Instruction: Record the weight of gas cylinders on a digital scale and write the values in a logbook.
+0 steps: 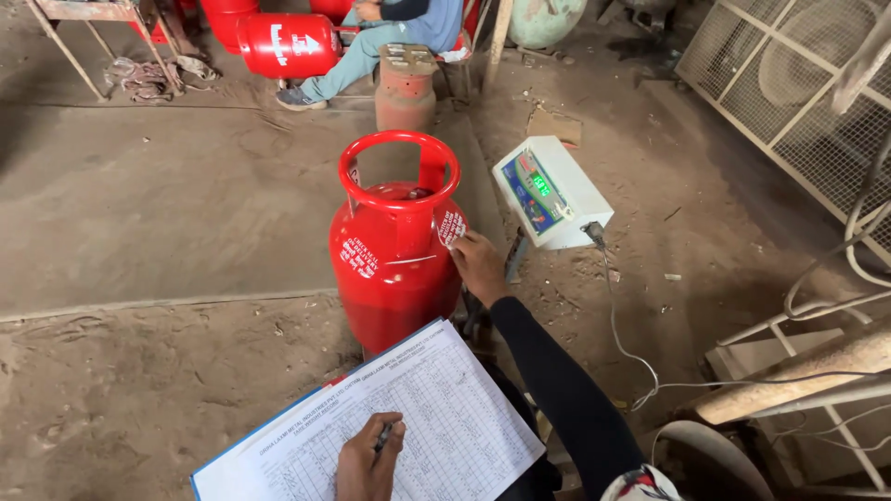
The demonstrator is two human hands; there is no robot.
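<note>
Down at the bottom centre of the frame, the left hand (365,464) is clenched around a dark pen (383,434), its tip resting on a printed grid sheet (436,408) clipped to a blue-edged board. Many cells of the grid carry small marks, but they are too fine to tell how much of the sheet is filled in.

Just above, at mid-frame, the right hand (478,266) reaches out on a black sleeve and rests against the shoulder of a red gas cylinder (394,269), the fingers at a white label there. Whether they pinch the label or only touch it cannot be told. The cylinder stands upright on the dirt floor (139,399), its ring handle on top.

Right of the cylinder, a white weighing display (552,190) sits tilted with green digits lit and a cable trailing from it.

In the upper part of the frame, another person sits among more red cylinders (288,42).
</note>
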